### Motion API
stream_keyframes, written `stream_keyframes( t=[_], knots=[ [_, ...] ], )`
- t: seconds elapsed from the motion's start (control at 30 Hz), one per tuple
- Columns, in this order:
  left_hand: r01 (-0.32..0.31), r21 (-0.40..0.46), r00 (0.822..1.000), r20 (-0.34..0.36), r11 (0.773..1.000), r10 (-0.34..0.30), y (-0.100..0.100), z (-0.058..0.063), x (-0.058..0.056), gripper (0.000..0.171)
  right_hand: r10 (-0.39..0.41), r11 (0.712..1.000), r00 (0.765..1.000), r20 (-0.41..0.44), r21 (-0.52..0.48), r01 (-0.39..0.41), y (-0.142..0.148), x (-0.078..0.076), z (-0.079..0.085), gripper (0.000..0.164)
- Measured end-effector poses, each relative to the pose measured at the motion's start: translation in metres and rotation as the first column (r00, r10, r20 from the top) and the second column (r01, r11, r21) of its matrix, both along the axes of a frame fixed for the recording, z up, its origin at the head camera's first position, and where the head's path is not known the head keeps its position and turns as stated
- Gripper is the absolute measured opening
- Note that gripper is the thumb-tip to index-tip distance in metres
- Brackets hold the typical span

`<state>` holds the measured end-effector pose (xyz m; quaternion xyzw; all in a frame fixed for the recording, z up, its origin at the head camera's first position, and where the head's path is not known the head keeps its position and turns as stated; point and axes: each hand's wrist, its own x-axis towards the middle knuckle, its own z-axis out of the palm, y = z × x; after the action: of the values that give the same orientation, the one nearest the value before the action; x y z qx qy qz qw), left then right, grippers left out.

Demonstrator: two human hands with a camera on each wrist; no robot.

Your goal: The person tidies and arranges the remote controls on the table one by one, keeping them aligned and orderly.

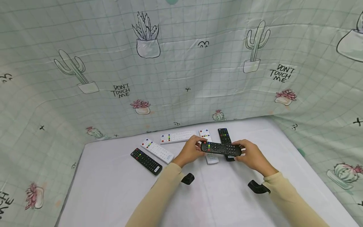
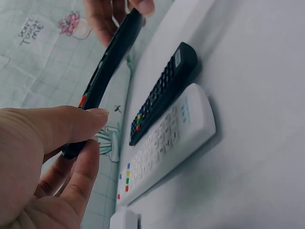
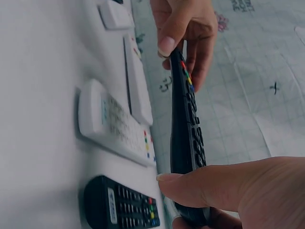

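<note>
Both hands hold one black remote control crosswise above the table, its button face toward the head camera. My left hand pinches the end with the coloured buttons between thumb and fingers. The other end is pinched by my right hand; in the right wrist view the thumb lies along the remote's edge. Below the held remote lie a white remote and a second black remote, both partly covered by it in the head view. The left wrist view shows these two side by side on the table.
A long white remote lies near the table's back edge. Left of it are another white remote and a black one, both slanted. The white table meets a hanging cactus-print cloth at the back and sides.
</note>
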<state>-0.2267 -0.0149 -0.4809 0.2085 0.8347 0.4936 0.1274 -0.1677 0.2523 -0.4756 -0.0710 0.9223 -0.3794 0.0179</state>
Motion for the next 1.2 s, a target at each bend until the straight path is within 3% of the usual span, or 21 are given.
stream_keyframes(
  t=[0.27,0.93,1.2],
  knots=[
    [0.003,0.011,1.000,-0.026,1.000,-0.003,-0.029,-0.002,0.017,0.056,0.046,0.999,0.999,-0.007,-0.013,-0.047,-0.023,0.011,0.002,0.054],
    [-0.097,0.025,0.994,0.051,0.995,0.096,-0.090,-0.005,0.065,0.054,0.158,0.981,0.986,-0.052,-0.102,-0.162,-0.071,0.034,-0.009,0.052],
    [-0.131,0.039,0.989,0.073,0.991,0.128,-0.112,-0.006,0.082,0.054,0.194,0.965,0.981,-0.020,-0.176,-0.195,-0.087,0.039,-0.011,0.054]
  ],
)
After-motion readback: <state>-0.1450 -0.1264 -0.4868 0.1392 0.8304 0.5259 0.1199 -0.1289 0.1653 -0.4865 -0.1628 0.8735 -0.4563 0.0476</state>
